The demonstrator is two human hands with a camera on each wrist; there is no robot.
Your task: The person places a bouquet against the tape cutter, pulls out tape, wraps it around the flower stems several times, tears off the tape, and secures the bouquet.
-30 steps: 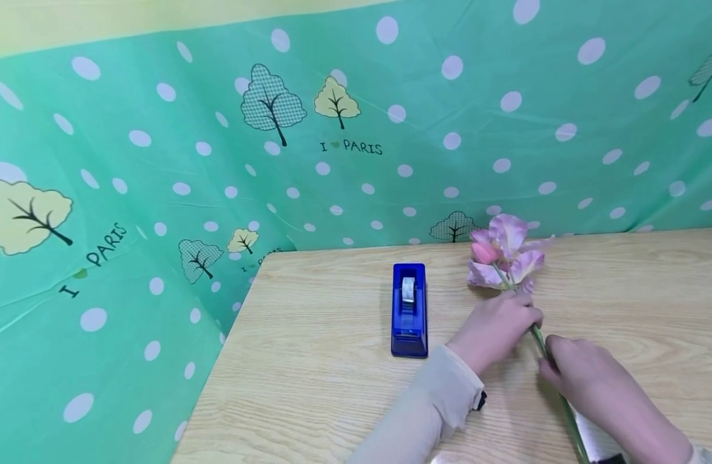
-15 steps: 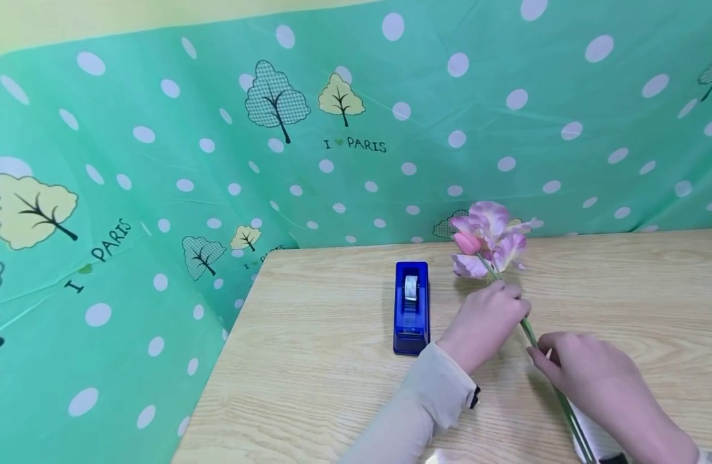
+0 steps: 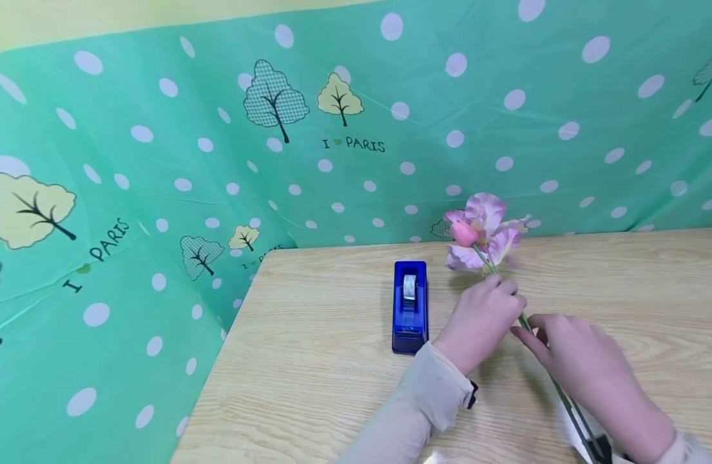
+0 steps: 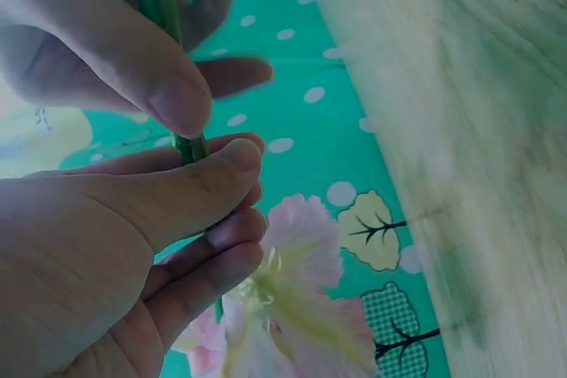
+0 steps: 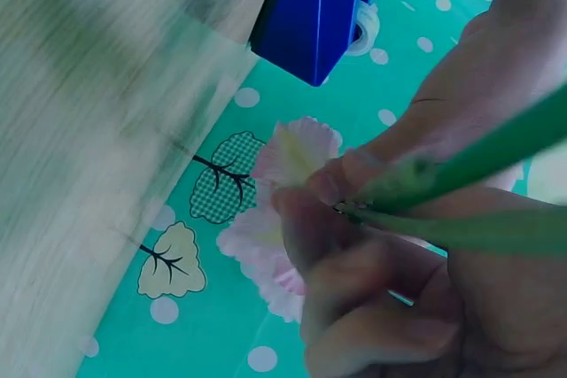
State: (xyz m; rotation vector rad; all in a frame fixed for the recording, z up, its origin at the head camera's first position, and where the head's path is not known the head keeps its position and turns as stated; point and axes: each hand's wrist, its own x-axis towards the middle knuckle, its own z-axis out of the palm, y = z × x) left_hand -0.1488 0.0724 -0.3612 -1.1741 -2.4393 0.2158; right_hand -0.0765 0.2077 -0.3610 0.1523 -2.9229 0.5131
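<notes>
Two artificial flowers, a pink tulip bud (image 3: 464, 233) and a larger lilac bloom (image 3: 488, 219), are held together with their heads just above the back of the table. My left hand (image 3: 480, 322) pinches their green stems (image 3: 575, 415) close under the blooms. Right below it, my right hand (image 3: 584, 357) holds the stems between thumb and fingers. In the left wrist view, the left thumb and fingers (image 4: 208, 179) press on the stems; some right-hand fingers spread past them. Below the right hand, the two stems run slightly apart towards me.
A blue tape dispenser (image 3: 410, 306) with a roll of tape stands left of the hands on the wooden table (image 3: 298, 361). Under the stem ends lies a white object (image 3: 573, 428), partly hidden. A green dotted cloth (image 3: 356, 129) hangs behind the table and at its left.
Both hands have shifted left and a little away from me with the flowers. The blooms have lifted slightly, and the right hand has slid up the stems nearer the left.
</notes>
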